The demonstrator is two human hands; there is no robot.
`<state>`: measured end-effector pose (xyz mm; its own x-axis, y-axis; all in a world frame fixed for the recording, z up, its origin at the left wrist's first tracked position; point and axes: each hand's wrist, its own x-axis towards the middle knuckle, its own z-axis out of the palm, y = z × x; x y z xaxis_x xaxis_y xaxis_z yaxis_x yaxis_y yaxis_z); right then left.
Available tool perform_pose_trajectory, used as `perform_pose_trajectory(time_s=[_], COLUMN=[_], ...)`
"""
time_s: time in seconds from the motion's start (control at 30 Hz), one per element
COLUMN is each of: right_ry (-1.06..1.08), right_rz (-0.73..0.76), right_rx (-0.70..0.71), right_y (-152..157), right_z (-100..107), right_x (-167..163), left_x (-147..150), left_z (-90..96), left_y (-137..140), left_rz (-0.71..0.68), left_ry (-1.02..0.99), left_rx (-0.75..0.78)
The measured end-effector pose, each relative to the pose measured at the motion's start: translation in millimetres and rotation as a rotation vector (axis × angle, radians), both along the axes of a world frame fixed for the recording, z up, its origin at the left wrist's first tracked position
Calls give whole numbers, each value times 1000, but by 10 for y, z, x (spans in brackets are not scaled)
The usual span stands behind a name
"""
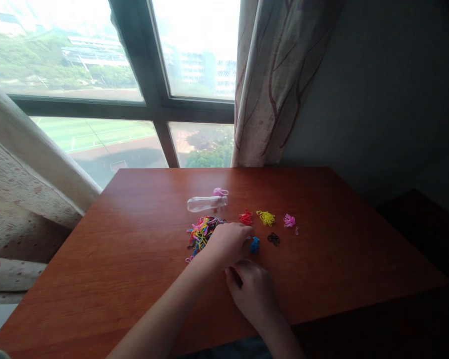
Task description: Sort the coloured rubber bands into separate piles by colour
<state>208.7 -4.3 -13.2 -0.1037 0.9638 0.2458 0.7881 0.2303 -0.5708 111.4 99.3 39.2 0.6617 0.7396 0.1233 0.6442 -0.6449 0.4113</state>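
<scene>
Small plastic pieces are apparently being sorted by colour on the reddish-brown wood-grain counter [322, 269], and the present step is seeming to be the handling of pieces between the mixed heap and the separate clusters. The left hand [230, 242] is being held over the right side of the multicoloured heap of thin plastic loops [200, 232], with its fingers bent; whether a piece is being grasped cannot be told. The right hand [252, 284] is being held half curled, nearer to the wearer than the heap; its grip also cannot be told. For the next move, a fine fingertip pinch is probably being called for, because the loops are looking slender and tangled.

The heap is being partly covered by the left hand. To the right of the heap, a bright red cluster [246, 217], a yellow cluster [266, 218], a pink cluster [289, 220], a small black cluster [273, 239] and a compact blue cluster [255, 245] are being seen. Beyond the heap, a transparent bottle [204, 203] is lying on its side.
</scene>
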Motion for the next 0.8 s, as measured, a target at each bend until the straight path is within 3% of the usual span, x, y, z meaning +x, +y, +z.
perform_pose_trajectory(time_s=[0.23, 0.43, 0.6, 0.8], right_ry=[34, 8, -16, -24], right_rz=[15, 17, -18, -28], right_rx=[-12, 11, -5, -21], right_y=[13, 10, 56, 116], right_z=[54, 64, 58, 71], right_x=[-9, -19, -56, -124], left_x=[-544, -970, -1076, -1075], left_z=[27, -127, -300, -377], left_y=[-241, -542, -724, -762], left_rz=[145, 320, 387, 367], left_ry=[-159, -374, -443, -381], left_rx=[24, 1, 32, 34])
